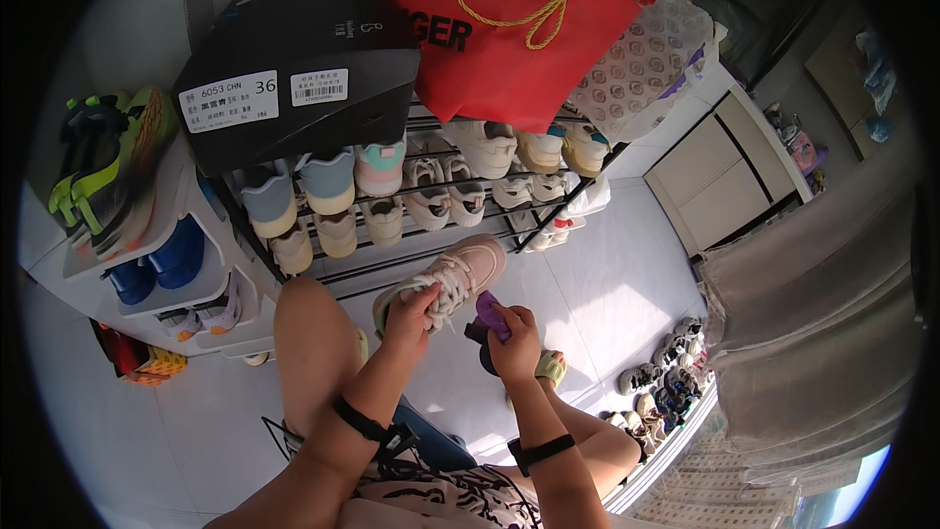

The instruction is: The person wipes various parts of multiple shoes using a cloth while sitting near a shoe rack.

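My left hand (409, 317) grips a pale pink lace-up sneaker (477, 262) by its opening, the thumb lying on the white laces (446, 294). The sneaker is held up above the floor, its toe pointing away to the right. In my right hand (518, 347) is a purple cloth-like piece (492, 314), pinched just to the right of the sneaker and apart from it. A dark object (479, 336) shows beside those fingers; its shape is partly hidden, and I cannot tell what it is.
Ahead stands a black metal shoe rack (341, 275) with several shoes. On top are a black shoebox (308, 37) bearing labels and a red drawstring bag (514, 51). A white shoe stand (132, 242) is at left. More shoes (664, 382) line the window side, by a grey curtain (815, 308).
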Demonstrator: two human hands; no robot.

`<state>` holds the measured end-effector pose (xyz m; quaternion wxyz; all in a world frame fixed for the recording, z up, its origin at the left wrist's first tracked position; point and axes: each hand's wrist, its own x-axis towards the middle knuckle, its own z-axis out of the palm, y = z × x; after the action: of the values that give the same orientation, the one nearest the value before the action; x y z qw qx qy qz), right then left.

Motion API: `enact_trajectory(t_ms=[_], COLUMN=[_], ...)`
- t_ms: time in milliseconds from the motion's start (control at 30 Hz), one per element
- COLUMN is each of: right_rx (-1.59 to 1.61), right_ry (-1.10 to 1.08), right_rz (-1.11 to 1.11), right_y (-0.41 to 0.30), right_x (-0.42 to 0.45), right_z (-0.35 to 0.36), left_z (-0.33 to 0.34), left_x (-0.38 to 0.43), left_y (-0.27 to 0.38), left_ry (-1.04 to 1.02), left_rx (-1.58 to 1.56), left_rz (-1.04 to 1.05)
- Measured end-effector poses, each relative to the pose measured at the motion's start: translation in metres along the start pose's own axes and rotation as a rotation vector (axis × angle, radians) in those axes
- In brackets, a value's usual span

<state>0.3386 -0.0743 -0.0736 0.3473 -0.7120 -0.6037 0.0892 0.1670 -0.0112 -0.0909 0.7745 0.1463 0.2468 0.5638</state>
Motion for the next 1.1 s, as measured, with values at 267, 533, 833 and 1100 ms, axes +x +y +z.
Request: enact_trajectory(t_ms=[267,533,833,1100], right_rx=[0.103,0.249,-0.083,0.261], right_ry=[0.364,-0.274,-0.362,-0.468], right_rz=[-0.114,-0.42,-0.19,-0.44], right_y=[-0.026,-0.073,-0.047,-0.078], right_x=[0.043,0.049,0.055,0.053], right_z=[-0.046,-0.031,-0.064,-0.045], left_z=[-0.013,-0.011,-0.02,-0.034], left_x=[-0.004,-0.02,-0.014,-0.009], left_y=[-0.005,-0.014,-0.019,-0.028], left_ry=[-0.363,-0.453,-0.512,-0.566], left_rx=[1.17,1.376,1.65,1.566], left_rz=[0.541,0.324,0.553,0.437])
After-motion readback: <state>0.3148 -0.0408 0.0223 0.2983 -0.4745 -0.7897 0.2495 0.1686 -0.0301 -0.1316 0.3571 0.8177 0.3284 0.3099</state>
